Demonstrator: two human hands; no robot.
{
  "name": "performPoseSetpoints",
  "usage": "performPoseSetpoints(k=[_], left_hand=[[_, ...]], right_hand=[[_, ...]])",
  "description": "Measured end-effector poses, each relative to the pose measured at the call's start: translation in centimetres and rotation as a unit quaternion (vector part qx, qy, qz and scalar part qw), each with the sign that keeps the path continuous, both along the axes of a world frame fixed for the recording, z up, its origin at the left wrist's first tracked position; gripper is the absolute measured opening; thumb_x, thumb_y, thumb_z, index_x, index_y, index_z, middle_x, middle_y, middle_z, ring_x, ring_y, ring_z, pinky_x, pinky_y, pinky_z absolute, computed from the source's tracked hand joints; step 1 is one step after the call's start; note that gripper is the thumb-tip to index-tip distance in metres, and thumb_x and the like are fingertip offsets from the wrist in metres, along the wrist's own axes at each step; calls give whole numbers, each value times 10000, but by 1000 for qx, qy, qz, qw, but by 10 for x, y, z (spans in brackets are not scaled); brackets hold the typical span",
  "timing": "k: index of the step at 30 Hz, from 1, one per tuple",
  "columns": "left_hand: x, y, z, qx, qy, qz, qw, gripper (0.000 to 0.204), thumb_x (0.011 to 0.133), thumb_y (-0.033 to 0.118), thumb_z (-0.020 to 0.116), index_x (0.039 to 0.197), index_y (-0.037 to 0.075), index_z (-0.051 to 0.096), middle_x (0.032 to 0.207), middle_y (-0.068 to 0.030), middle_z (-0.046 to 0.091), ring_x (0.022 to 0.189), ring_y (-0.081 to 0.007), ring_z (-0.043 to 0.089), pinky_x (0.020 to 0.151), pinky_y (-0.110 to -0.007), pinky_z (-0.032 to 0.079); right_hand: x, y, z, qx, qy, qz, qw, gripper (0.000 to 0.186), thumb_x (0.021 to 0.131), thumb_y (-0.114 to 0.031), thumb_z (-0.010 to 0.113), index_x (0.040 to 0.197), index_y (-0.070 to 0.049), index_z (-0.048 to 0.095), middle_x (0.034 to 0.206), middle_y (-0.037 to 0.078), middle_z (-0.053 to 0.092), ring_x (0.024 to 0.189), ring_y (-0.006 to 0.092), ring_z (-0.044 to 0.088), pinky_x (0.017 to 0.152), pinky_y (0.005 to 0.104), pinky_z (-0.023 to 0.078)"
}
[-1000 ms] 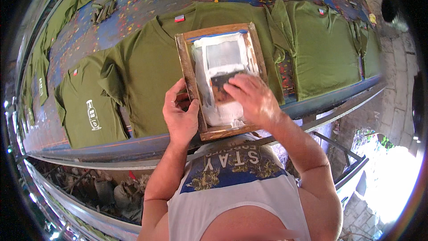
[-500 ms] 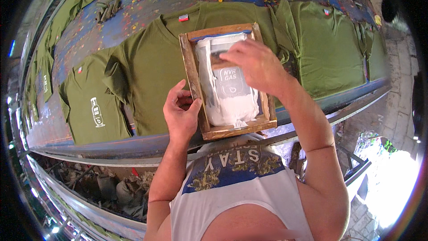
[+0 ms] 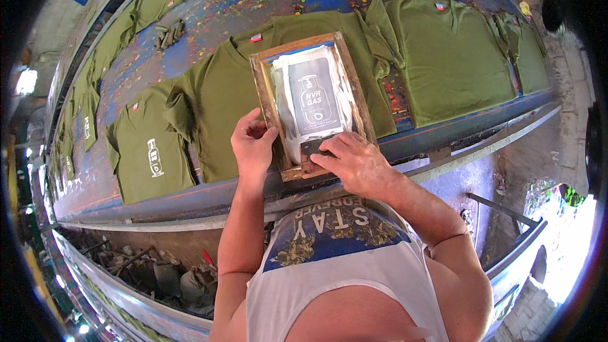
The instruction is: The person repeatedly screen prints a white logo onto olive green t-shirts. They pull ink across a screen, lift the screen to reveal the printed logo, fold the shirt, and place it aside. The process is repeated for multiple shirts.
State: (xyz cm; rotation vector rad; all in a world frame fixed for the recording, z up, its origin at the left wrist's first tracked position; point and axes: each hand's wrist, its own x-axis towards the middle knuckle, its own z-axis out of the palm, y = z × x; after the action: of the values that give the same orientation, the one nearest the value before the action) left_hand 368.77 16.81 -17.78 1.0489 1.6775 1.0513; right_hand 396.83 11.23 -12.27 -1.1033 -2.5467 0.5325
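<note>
A wooden screen-printing frame lies tilted on the chest of an olive green T-shirt. White ink rings the grey mesh, where a bottle-shaped design shows. My left hand grips the left side of the frame, thumb against the wood. With my right hand I hold a small dark squeegee at the near end of the mesh, fingers closed over it. Its lower edge is hidden from sight.
To the left lies a green shirt bearing a white bottle print; a plain green shirt lies to the right. Small dark rolls sit farther back on the paint-spotted table. A metal rail runs along the near edge.
My right hand has drawn the squeegee from the far part of the mesh to the near end, uncovering the whole design. My left hand stays on the frame.
</note>
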Motion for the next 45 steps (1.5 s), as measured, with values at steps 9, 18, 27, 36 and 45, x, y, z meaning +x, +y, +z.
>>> performPoseSetpoints(k=[9,18,27,36,45], left_hand=[[2,-21,-28,109,-66,62,990,422,960,-16,864,1370,-8,763,1091,-48,781,937,-124,723,870,-312,615],[-48,-101,-1,162,-70,94,980,205,1100,14,771,1304,-5,780,1071,-11,784,915,-55,688,810,-242,566],[-232,-147,18,219,-12,151,964,186,1074,-3,797,1260,-6,809,1014,1,783,889,-57,687,809,-256,573],[-456,-162,24,224,388,12,894,373,968,61,857,1331,29,780,1242,-186,792,1134,-372,761,1030,-457,609],[-496,-139,21,169,453,-155,862,620,879,308,958,1403,56,743,1457,-159,708,1343,-410,660,1114,-524,565]], right_hand=[[1,-13,25,37,151,25,987,472,814,-127,932,1266,-73,809,1319,119,743,1279,386,697,1098,534,579],[-57,-49,34,13,260,104,960,458,736,43,833,1178,-76,844,1083,78,771,973,325,747,870,457,646],[-203,-73,45,37,224,124,966,191,818,-157,950,908,-135,783,955,32,725,908,282,713,780,425,597],[-395,-42,-12,197,32,78,977,132,900,-158,814,984,-97,732,1024,82,688,1057,301,675,946,438,579],[-422,5,-32,206,-103,56,971,143,855,-91,754,989,-63,713,979,101,671,999,318,674,934,452,596]])
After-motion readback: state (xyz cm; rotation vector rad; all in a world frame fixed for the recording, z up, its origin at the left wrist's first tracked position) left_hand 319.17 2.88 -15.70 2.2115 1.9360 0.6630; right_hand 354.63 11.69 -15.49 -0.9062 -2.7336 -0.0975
